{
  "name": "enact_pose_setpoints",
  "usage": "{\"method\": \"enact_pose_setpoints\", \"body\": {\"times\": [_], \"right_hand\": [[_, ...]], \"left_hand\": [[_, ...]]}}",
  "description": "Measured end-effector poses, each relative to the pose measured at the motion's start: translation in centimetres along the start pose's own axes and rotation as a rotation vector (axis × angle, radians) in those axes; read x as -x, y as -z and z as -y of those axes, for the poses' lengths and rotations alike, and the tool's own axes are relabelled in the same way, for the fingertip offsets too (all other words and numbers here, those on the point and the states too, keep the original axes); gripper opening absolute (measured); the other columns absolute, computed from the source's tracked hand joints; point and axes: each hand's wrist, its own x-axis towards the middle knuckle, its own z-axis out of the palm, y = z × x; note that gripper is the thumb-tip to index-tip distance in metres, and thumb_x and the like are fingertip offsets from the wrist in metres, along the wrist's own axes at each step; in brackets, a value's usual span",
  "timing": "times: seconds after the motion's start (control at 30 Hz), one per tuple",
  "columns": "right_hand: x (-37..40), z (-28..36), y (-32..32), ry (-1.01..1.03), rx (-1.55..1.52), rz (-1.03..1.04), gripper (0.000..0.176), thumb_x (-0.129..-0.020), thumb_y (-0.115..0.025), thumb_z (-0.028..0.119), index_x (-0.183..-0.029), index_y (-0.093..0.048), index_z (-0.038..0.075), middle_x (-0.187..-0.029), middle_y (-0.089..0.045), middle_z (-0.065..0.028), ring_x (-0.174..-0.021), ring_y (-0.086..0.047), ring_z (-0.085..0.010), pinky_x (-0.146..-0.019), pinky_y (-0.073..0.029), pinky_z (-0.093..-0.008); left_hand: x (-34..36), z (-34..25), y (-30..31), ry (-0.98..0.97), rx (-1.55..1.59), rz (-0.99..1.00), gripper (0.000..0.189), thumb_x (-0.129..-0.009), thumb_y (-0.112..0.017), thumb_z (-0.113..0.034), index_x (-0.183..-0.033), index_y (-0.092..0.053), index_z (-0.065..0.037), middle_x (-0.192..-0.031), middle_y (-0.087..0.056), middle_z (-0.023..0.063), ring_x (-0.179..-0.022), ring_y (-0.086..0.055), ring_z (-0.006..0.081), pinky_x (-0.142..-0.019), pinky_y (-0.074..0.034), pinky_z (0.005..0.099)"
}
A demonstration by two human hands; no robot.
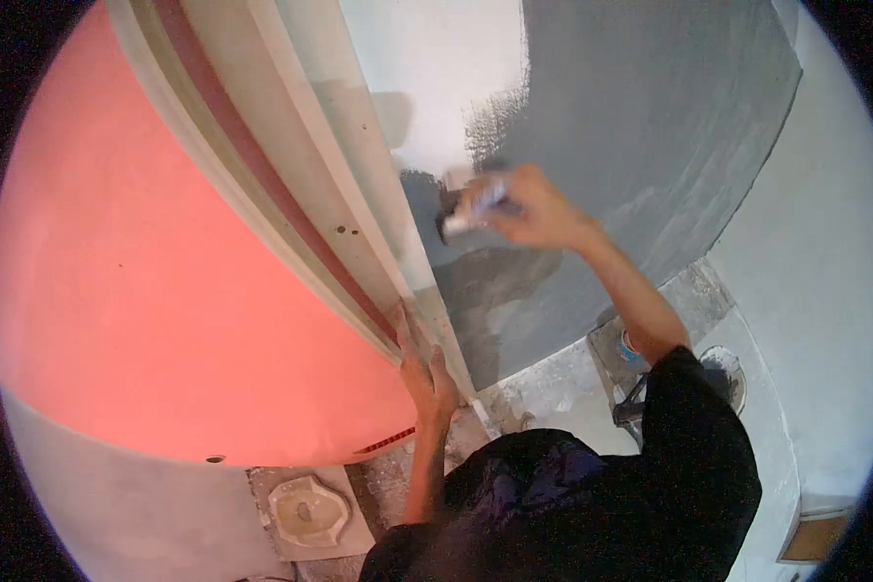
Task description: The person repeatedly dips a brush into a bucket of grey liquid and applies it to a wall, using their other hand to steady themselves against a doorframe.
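Observation:
My right hand (538,209) is closed around a wide paintbrush (464,223), partly blurred by motion. The brush is at the wall (592,126), where dark grey paint meets a white patch (436,58). Wetter-looking, darker grey shows below the brush, close to the door frame. My left hand (431,378) lies against the lower part of the beige door frame (359,209), its fingers stretched upward along the frame and the thumb apart. Nothing is held in it.
A pink surface (165,291) fills the left side. Near my right arm stand a paint-smeared bucket (724,373) and a small can (630,346). An octagonal basin-like fixture (307,511) sits at the lower left. A pale wall (824,242) rises at right.

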Motion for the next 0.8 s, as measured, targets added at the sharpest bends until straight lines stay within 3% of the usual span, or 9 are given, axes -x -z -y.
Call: {"method": "enact_pose_setpoints", "body": {"times": [0.1,0.17,0.27,0.4,0.5,0.57,0.63,0.7,0.8], "right_hand": [[-2.6,-1.2,2.9,-0.123,0.056,-0.107,0.016,-0.082,-0.072,0.017,-0.091,-0.068,0.003,-0.079,-0.068,-0.0101,-0.07,-0.066,-0.0147,-0.058,-0.049,-0.0318],[-4.3,-0.4,4.5,-0.103,0.115,-0.151,0.016,-0.083,-0.072,0.017,-0.09,-0.068,0.003,-0.08,-0.068,-0.0085,-0.071,-0.066,-0.014,-0.059,-0.05,-0.0308],[-3.0,3.4,4.4,0.055,-0.027,-0.323,0.014,-0.083,-0.072,0.016,-0.091,-0.068,0.005,-0.084,-0.069,-0.0083,-0.073,-0.066,-0.0126,-0.06,-0.051,-0.0284],[2.1,4.0,1.2,-0.137,-0.062,0.13,0.013,-0.084,-0.069,0.012,-0.096,-0.068,0.006,-0.09,-0.071,-0.0106,-0.083,-0.07,-0.0228,-0.077,-0.053,-0.0342],[1.5,3.1,-0.7,-0.216,0.158,0.236,0.015,-0.083,-0.068,0.011,-0.097,-0.068,0.006,-0.093,-0.071,-0.0105,-0.088,-0.069,-0.0278,-0.084,-0.051,-0.0365],[-0.1,1.9,1.0,-0.048,0.154,0.084,0.014,-0.085,-0.067,0.011,-0.097,-0.069,0.006,-0.094,-0.071,-0.0111,-0.087,-0.07,-0.0245,-0.081,-0.053,-0.0351],[-2.1,5.7,3.9,-0.096,0.197,-0.098,0.011,-0.084,-0.068,0.01,-0.093,-0.072,0.005,-0.098,-0.072,-0.0103,-0.088,-0.07,-0.0216,-0.08,-0.054,-0.0345],[-1.8,7.4,6.6,0.163,0.199,-0.354,0.025,-0.08,-0.073,0.003,-0.105,-0.067,0.003,-0.102,-0.072,-0.0106,-0.092,-0.069,-0.0205,-0.08,-0.054,-0.0311],[4.0,12.9,7.7,-0.029,0.513,-0.589,0.026,-0.082,-0.076,0.007,-0.106,-0.066,0.003,-0.103,-0.071,-0.01,-0.088,-0.068,-0.0174,-0.077,-0.054,-0.0284]], "left_hand": [[0.4,0.0,0.5,-0.003,-0.058,0.023,0.062,-0.101,-0.037,-0.035,-0.147,-0.03,0.005,-0.156,-0.026,0.0236,-0.144,-0.026,0.0368,-0.117,-0.022,0.0451],[0.4,0.4,0.6,0.003,-0.085,0.039,0.059,-0.101,-0.037,-0.033,-0.144,-0.035,0.006,-0.155,-0.028,0.0234,-0.144,-0.027,0.0369,-0.116,-0.023,0.045],[0.8,-0.1,0.7,-0.001,-0.013,-0.007,0.057,-0.093,-0.044,-0.016,-0.145,-0.035,0.002,-0.146,-0.042,0.0261,-0.133,-0.043,0.0404,-0.11,-0.033,0.0418],[2.8,1.8,1.1,-0.016,-0.049,0.107,0.047,-0.093,-0.049,-0.018,-0.136,-0.048,0.002,-0.136,-0.052,0.0255,-0.128,-0.05,0.0391,-0.107,-0.038,0.041],[3.8,2.0,1.5,-0.063,-0.074,0.245,0.039,-0.092,-0.056,-0.015,-0.127,-0.056,0.001,-0.128,-0.06,0.0223,-0.121,-0.056,0.0367,-0.102,-0.042,0.0411],[4.0,1.6,1.9,-0.082,-0.076,0.375,0.035,-0.09,-0.06,-0.012,-0.124,-0.059,-0.001,-0.122,-0.064,0.02,-0.114,-0.061,0.0353,-0.098,-0.046,0.0413],[3.9,1.4,1.8,-0.113,-0.066,0.458,0.033,-0.089,-0.062,-0.009,-0.12,-0.061,-0.002,-0.118,-0.065,0.0191,-0.107,-0.063,0.0343,-0.093,-0.048,0.0404],[4.0,1.7,0.8,-0.164,-0.038,0.494,0.028,-0.088,-0.063,-0.008,-0.116,-0.064,-0.003,-0.113,-0.067,0.0184,-0.1,-0.065,0.033,-0.088,-0.05,0.0396],[5.3,2.9,-1.2,-0.173,0.037,0.592,0.02,-0.089,-0.063,-0.01,-0.106,-0.066,-0.002,-0.102,-0.069,0.017,-0.088,-0.066,0.0309,-0.079,-0.051,0.0387]]}}
